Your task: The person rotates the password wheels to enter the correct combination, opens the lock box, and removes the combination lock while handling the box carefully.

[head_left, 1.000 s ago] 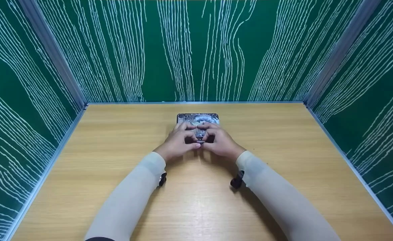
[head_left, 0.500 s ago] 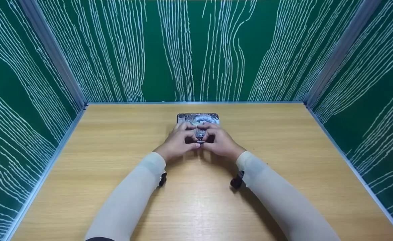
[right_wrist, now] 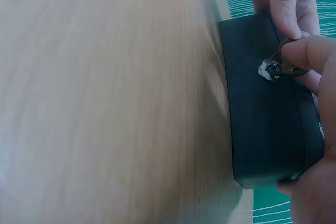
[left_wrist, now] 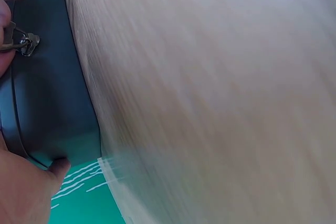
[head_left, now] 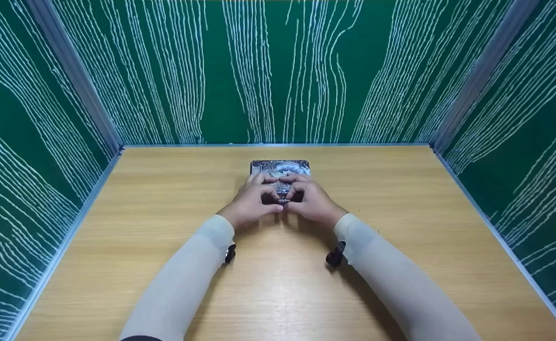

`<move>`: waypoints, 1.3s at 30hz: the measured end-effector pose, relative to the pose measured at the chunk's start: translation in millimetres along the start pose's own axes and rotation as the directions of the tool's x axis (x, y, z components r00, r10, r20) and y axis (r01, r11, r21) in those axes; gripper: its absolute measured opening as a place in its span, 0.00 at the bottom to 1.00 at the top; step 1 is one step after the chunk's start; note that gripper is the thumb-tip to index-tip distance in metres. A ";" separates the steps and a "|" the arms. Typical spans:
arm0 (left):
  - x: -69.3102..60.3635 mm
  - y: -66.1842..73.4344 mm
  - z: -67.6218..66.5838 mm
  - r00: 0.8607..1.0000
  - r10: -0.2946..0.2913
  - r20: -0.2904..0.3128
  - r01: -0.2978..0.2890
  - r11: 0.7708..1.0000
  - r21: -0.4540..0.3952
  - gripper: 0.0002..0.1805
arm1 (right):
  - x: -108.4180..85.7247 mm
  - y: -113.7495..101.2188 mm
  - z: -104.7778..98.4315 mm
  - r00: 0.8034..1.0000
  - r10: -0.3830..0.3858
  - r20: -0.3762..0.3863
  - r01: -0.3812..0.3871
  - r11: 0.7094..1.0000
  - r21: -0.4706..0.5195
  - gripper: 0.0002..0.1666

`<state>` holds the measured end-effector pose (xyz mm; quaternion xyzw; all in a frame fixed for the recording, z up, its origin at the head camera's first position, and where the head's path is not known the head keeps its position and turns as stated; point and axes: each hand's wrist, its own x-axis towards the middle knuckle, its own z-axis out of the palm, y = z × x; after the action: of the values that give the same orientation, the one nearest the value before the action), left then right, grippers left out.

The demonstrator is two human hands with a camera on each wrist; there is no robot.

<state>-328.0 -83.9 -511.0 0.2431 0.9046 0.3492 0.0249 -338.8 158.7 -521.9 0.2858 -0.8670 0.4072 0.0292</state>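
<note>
A small dark box (head_left: 268,166) with a patterned silvery lid sits at the far middle of the table. Its plain black front carries a metal clasp with a wire loop (right_wrist: 269,69). My left hand (head_left: 249,202) holds the box from the left, fingers over the lid and thumb at the front by the clasp. From the right, my right hand (head_left: 313,201) holds it likewise, its thumb pressed to the clasp loop in the right wrist view. In the left wrist view, a fingertip touches the end of the box (left_wrist: 47,93). The fingers cover part of the lid and clasp.
The wooden table (head_left: 278,284) stretches out in front of the box and to both sides. Green walls with white wavy lines (head_left: 296,71) enclose it at the back and sides, joined by grey corner posts (head_left: 76,66).
My left thumb has shifted slightly down, away from the clasp. The box, the right hand and both arms look the same.
</note>
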 end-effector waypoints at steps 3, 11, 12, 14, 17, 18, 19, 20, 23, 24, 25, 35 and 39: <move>0.0 -0.5 0.0 1.000 0.016 -0.002 -0.016 1.000 0.012 0.10 | -0.1 0.0 0.1 1.000 -0.002 0.000 0.002 1.000 -0.007 0.09; -0.2 -0.1 0.8 1.000 -0.006 -0.002 0.006 1.000 -0.001 0.08 | -0.6 -1.5 -0.6 1.000 0.013 0.001 -0.013 1.000 -0.006 0.10; -0.3 0.2 0.8 1.000 -0.009 -0.003 0.009 1.000 -0.004 0.08 | -0.7 -1.7 -0.7 1.000 0.017 0.002 -0.017 1.000 -0.006 0.10; -0.5 0.7 0.8 1.000 -0.012 -0.006 0.012 1.000 -0.008 0.09 | -0.7 -1.6 -0.6 1.000 0.022 0.003 -0.022 1.000 -0.004 0.10; -0.8 1.2 0.7 1.000 -0.014 -0.006 0.014 1.000 -0.009 0.10 | -0.8 -1.5 -0.5 1.000 0.029 0.005 -0.029 1.000 0.000 0.10; -0.9 1.3 0.6 1.000 -0.013 -0.007 0.013 1.000 -0.009 0.10 | -0.9 -1.6 -0.5 1.000 0.030 0.005 -0.030 1.000 0.001 0.10; -0.9 1.1 0.6 1.000 -0.012 -0.008 0.012 1.000 -0.010 0.10 | -0.9 -1.6 -0.5 0.999 0.032 0.005 -0.032 0.999 0.002 0.10; -0.9 1.0 0.6 1.000 -0.012 -0.008 0.012 1.000 -0.010 0.10 | -1.0 -1.8 -0.5 0.999 0.032 0.006 -0.032 0.999 0.002 0.09; -0.8 0.5 0.7 1.000 -0.012 -0.008 0.012 1.000 -0.004 0.11 | -1.0 -2.2 -0.6 0.999 0.033 0.006 -0.033 0.999 0.005 0.09; -0.6 0.3 0.8 1.000 -0.011 -0.008 0.011 1.000 -0.001 0.11 | -1.0 -2.1 -0.5 0.999 0.032 0.005 -0.032 0.999 0.004 0.09; -0.4 0.1 0.9 1.000 -0.011 -0.008 0.011 1.000 0.002 0.11 | -0.8 -2.0 -0.4 1.000 0.030 0.004 -0.030 1.000 0.006 0.10; 1.0 -2.1 2.0 0.999 0.027 -0.024 -0.027 1.000 0.007 0.09 | -0.3 -2.6 -0.4 1.000 0.003 -0.009 -0.003 1.000 0.012 0.10; 0.5 -2.2 1.9 0.999 0.026 -0.023 -0.026 1.000 0.008 0.10 | -0.6 -2.1 -0.3 1.000 0.009 -0.008 -0.009 1.000 0.010 0.10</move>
<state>-329.0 -83.8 -513.7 0.2510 0.9029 0.3488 0.0091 -337.3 158.2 -520.4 0.2806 -0.8660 0.4128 0.0294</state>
